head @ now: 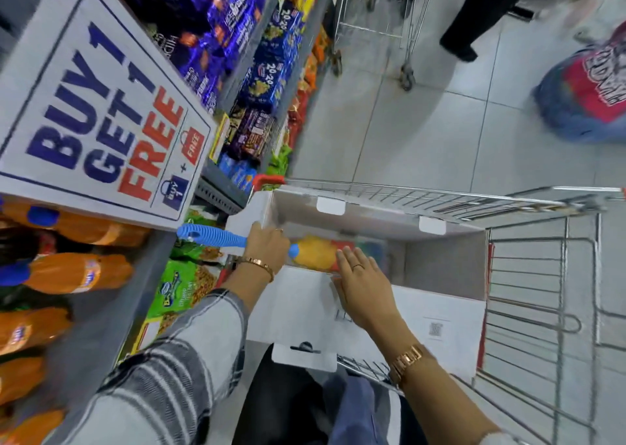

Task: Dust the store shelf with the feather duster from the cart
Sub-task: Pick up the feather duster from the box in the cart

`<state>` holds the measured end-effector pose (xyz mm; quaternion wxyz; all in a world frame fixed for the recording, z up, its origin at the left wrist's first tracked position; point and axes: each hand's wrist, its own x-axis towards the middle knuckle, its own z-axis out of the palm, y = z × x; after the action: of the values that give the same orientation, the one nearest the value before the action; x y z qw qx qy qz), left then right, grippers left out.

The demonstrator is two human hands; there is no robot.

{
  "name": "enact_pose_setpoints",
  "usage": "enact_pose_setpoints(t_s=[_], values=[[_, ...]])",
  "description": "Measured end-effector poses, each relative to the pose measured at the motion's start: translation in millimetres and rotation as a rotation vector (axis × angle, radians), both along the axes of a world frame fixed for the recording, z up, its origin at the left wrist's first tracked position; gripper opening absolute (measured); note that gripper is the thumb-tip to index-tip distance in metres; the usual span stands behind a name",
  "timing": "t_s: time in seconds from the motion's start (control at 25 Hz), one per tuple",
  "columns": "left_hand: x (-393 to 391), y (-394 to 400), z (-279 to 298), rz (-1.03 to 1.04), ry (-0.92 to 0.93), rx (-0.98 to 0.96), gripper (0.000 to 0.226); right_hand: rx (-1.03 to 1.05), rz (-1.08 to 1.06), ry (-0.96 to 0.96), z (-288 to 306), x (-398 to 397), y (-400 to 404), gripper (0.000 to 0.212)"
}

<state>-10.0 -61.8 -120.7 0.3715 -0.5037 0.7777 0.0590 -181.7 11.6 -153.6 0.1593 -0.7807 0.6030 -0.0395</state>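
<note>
The feather duster (216, 237) has a ribbed blue handle and a yellow and red head that lies inside a white cardboard box (443, 319) in the wire cart (528, 275). My left hand (266, 246) is shut around the handle near the head, over the box's left edge. My right hand (364, 287) rests flat on the box's near flap, fingers apart, fingertips beside the yellow feathers. The store shelf (78, 353) runs along the left, with orange drink bottles (78, 273) and snack packs on it.
A white "BUY 1 GET 1 FREE" sign (101, 112) stands on the shelf above the bottles. A second wire cart (382, 11) and a person in dark clothes (484, 11) stand ahead in the tiled aisle. Another person in red and blue (589, 92) is at the right.
</note>
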Motion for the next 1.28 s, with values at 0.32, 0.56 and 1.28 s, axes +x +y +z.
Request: enact_pose_setpoints(t_s=[0.32, 0.56, 1.28], values=[[9, 2, 130, 0.103, 0.088, -0.141, 0.027, 0.126, -0.080, -0.115, 67, 30, -10, 0.053], [16, 7, 292, 0.036, 0.071, -0.352, 0.023, -0.001, -0.103, -0.258, 174, 59, -11, 0.096], [100, 151, 729, 0.243, 0.072, -1.071, 0.014, -1.016, 0.118, -0.747, 584, 162, -55, 0.051]])
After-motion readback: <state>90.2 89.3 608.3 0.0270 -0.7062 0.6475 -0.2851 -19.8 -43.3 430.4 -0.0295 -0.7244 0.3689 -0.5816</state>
